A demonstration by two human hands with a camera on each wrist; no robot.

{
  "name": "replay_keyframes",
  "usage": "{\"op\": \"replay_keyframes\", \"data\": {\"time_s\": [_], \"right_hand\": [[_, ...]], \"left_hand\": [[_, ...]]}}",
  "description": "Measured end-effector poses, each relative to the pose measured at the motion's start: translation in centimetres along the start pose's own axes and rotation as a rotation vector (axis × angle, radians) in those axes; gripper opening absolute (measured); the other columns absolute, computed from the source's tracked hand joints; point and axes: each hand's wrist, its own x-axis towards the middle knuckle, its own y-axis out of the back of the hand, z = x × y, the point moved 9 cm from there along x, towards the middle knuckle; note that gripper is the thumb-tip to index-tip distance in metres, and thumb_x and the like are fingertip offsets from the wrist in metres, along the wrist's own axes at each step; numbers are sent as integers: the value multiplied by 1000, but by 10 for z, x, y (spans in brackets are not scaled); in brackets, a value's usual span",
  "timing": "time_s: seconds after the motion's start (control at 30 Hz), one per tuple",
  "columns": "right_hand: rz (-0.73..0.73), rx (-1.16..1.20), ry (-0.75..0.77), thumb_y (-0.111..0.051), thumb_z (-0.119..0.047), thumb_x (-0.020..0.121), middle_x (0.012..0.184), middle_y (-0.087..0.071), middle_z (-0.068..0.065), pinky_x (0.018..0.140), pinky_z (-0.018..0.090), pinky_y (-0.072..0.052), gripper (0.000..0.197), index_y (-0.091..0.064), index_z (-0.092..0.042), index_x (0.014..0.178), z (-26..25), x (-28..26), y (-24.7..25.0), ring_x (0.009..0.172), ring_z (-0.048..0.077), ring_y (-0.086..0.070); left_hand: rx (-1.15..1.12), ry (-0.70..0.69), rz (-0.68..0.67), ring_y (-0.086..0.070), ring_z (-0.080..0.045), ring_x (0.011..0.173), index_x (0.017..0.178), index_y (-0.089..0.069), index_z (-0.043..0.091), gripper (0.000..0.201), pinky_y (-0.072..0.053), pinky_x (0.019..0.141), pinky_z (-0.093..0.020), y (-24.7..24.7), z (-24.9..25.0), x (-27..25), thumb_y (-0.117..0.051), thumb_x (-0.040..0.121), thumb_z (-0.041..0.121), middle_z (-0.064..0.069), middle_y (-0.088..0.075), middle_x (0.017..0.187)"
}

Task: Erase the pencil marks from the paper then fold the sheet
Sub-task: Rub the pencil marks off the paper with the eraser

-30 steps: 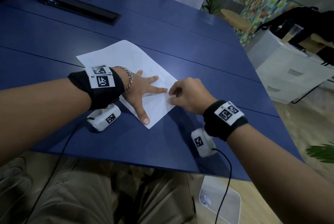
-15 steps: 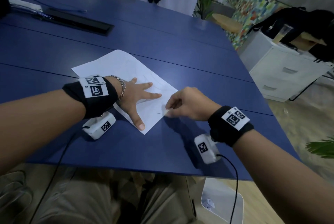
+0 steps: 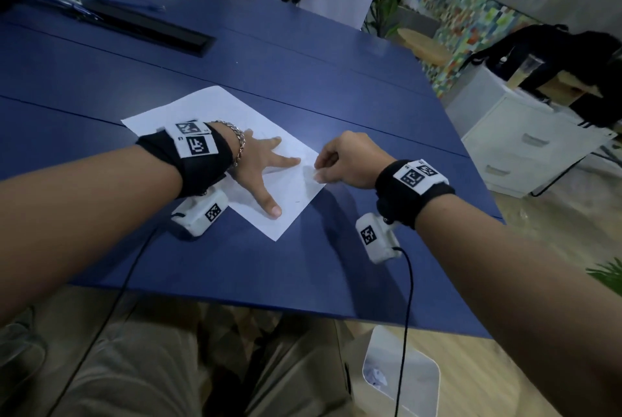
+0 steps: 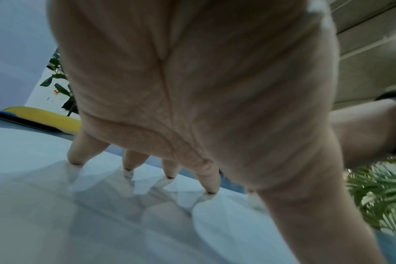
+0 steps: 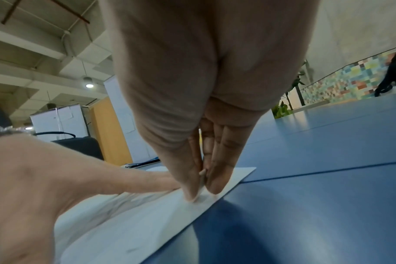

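The right hand [image 3: 350, 162] has its thumb and fingers [image 5: 217, 178] pinched together on a small pale eraser [image 5: 202, 174], whose tip presses on the paper [image 3: 215, 107] close to its right edge; only a sliver of the eraser shows between the fingertips, so its shape cannot be made out. The left hand [image 3: 259, 167] lies flat and spread on the sheet just to the left, its fingertips [image 4: 210, 185] and thumb pressing down and pinning the paper against the blue table [image 3: 336, 86], grasping nothing. The step in hand looks like the erasing: faint grey pencil lines [image 5: 124, 201] run under and beside the left fingers, and a short dark mark [image 3: 297, 201] sits nearer the paper's near corner, so the erasing seems unfinished and the fold not yet begun. The next move probably calls for short rubbing strokes over the remaining lines, with the left hand holding the sheet so that it does not slide or crumple near the edge, and shifting aside where it covers marks. The paper lies askew on the table, one corner pointing toward the near edge, directly beneath both hands. Farther out, a black tray [image 3: 144, 29] lies at the table's far left and a white cabinet [image 3: 525, 144] stands off to the right.
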Motion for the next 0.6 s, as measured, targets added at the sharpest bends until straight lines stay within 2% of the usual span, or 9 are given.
{"op": "replay_keyframes", "data": {"time_s": [0.07, 0.13, 0.23, 0.37, 0.5, 0.6], "right_hand": [[-12, -49, 0, -83, -20, 81, 83, -76, -4, 69, 16, -52, 17, -78, -17, 96, -3, 5, -5, 77, 11, -71], [19, -68, -23, -83, -20, 81, 87, -74, -3, 75, 23, -53, 17, -78, -17, 97, -2, 8, -4, 84, 15, -69], [69, -67, -18, -84, -22, 79, 85, -72, -5, 79, 26, -56, 19, -79, -17, 97, -5, 11, -4, 87, 16, -69], [-45, -111, 77, -84, -27, 75, 82, -72, -13, 76, 24, -55, 18, -79, -25, 93, -25, 9, -17, 84, 10, -68], [69, -77, -50, -81, -21, 76, 85, -74, -7, 64, 17, -51, 17, -80, -20, 92, -3, 22, -1, 87, 14, -71], [81, -102, -17, -82, -21, 77, 88, -74, -3, 73, 25, -57, 18, -78, -17, 94, -12, 24, -5, 85, 15, -70]], "left_hand": [[11, 7, 12, 13, -51, 155, 151, 16, 66, 133, -6, 121, -68, -1, 1, 3, -69, 53, 96, 4, 24, 171], [-2, 17, 10, 13, -52, 154, 150, 17, 67, 136, -6, 122, -68, -1, 0, 3, -69, 50, 97, 3, 25, 171], [-1, 26, -2, 12, -52, 154, 149, 18, 68, 137, -8, 122, -68, -1, -1, 3, -69, 48, 98, 5, 27, 170], [9, 31, -2, 10, -51, 155, 149, 19, 67, 137, -10, 121, -68, 0, 0, 0, -70, 49, 97, 6, 29, 169], [-5, 36, -2, 7, -48, 157, 152, 18, 64, 136, -12, 122, -65, 1, 2, -2, -71, 53, 94, 4, 31, 169], [-14, 31, -1, 5, -45, 157, 154, 17, 61, 134, -13, 123, -62, 1, 2, -5, -72, 59, 91, 2, 30, 169]]}}
